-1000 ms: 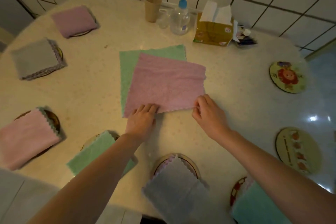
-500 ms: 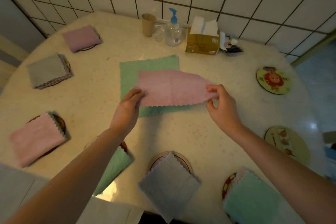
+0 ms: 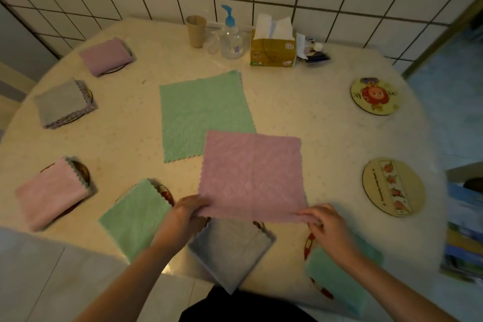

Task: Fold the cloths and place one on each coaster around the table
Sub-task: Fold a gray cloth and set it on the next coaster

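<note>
An open pink cloth is spread flat near the table's front. My left hand pinches its near left corner and my right hand pinches its near right corner. Behind it a green cloth lies unfolded in the middle of the table. Folded cloths sit on coasters: purple, grey, pink, green, grey and teal. Two bare coasters lie at the right, one with a cartoon figure and one with a fruit strip.
At the back by the tiled wall stand a brown cup, a clear pump bottle, a yellow tissue box and small clutter. The round table's edge curves on the right, with stacked items beyond it.
Both hands lifted the pink cloth off the green one and drew it toward me, laying it open near the front edge. The green cloth stayed in place.
</note>
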A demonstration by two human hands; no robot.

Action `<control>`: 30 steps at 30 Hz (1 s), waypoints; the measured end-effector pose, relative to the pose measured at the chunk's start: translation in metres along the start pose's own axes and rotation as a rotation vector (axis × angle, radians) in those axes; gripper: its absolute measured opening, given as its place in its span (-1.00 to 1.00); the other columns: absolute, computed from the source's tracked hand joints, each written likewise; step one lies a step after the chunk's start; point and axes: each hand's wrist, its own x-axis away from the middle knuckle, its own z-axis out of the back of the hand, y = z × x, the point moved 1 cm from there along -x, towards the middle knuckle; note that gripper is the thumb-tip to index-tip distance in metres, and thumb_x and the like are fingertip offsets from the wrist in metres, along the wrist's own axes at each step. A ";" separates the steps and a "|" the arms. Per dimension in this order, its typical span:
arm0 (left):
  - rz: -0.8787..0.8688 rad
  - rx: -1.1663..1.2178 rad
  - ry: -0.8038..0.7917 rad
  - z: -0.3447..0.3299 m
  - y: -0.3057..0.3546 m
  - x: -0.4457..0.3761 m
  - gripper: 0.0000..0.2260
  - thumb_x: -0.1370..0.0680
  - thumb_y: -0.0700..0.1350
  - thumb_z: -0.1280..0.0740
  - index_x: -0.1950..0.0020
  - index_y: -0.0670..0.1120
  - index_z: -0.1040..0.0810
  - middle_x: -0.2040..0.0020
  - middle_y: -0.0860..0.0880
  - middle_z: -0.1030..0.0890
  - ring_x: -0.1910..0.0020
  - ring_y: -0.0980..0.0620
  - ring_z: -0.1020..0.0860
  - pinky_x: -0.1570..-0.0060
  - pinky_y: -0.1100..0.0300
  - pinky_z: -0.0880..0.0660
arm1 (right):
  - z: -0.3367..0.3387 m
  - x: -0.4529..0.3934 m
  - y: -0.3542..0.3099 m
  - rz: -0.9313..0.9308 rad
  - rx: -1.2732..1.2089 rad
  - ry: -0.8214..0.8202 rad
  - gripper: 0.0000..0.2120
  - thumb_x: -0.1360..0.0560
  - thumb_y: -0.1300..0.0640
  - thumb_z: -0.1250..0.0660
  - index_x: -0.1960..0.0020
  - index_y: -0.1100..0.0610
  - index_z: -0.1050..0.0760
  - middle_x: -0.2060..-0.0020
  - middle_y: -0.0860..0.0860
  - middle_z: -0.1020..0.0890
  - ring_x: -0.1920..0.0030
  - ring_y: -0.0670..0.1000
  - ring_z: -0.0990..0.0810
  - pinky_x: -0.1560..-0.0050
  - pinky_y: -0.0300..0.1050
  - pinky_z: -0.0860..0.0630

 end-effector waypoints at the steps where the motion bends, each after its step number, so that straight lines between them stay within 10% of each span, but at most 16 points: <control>1: 0.042 0.038 0.022 0.001 0.001 -0.003 -0.76 -0.43 -0.15 -0.31 -0.07 -0.03 -0.64 0.08 0.08 -0.61 0.09 0.35 -0.56 0.05 0.56 -0.36 | 0.001 -0.001 0.000 -0.027 -0.039 0.022 -0.76 -0.46 0.29 -0.36 -0.01 -0.01 -0.62 0.11 -0.05 -0.53 0.14 -0.15 -0.55 0.11 -0.34 -0.47; 9: 0.260 0.392 0.194 0.015 -0.005 -0.054 -0.89 -0.45 -0.18 -0.45 0.25 -0.12 -0.57 0.39 0.03 -0.51 0.42 0.22 -0.41 0.35 0.30 -0.36 | 0.018 -0.047 -0.008 -0.178 -0.301 0.127 -0.93 -0.49 0.17 -0.36 0.15 0.07 -0.60 0.27 -0.14 -0.63 0.26 -0.20 -0.56 0.26 -0.36 -0.43; 15: 0.406 0.510 0.260 0.016 -0.014 -0.115 -0.83 -0.47 -0.08 -0.42 0.31 -0.05 -0.55 0.46 0.07 -0.45 0.39 0.02 -0.40 0.30 0.08 -0.37 | 0.025 -0.110 -0.012 -0.224 -0.382 0.135 -0.70 -0.54 0.15 -0.28 0.34 0.16 -0.32 0.47 -0.01 -0.35 0.44 -0.10 -0.31 0.37 -0.17 -0.22; 30: 0.566 0.398 0.250 -0.001 -0.045 -0.200 -0.77 -0.50 -0.08 -0.40 0.32 -0.11 -0.48 0.46 -0.03 -0.39 0.42 -0.02 -0.36 0.35 0.05 -0.34 | 0.005 -0.196 0.025 -0.459 -0.360 0.102 -0.82 -0.51 0.05 -0.31 0.24 0.06 -0.57 0.42 -0.03 -0.58 0.36 0.04 -0.57 0.21 0.12 -0.58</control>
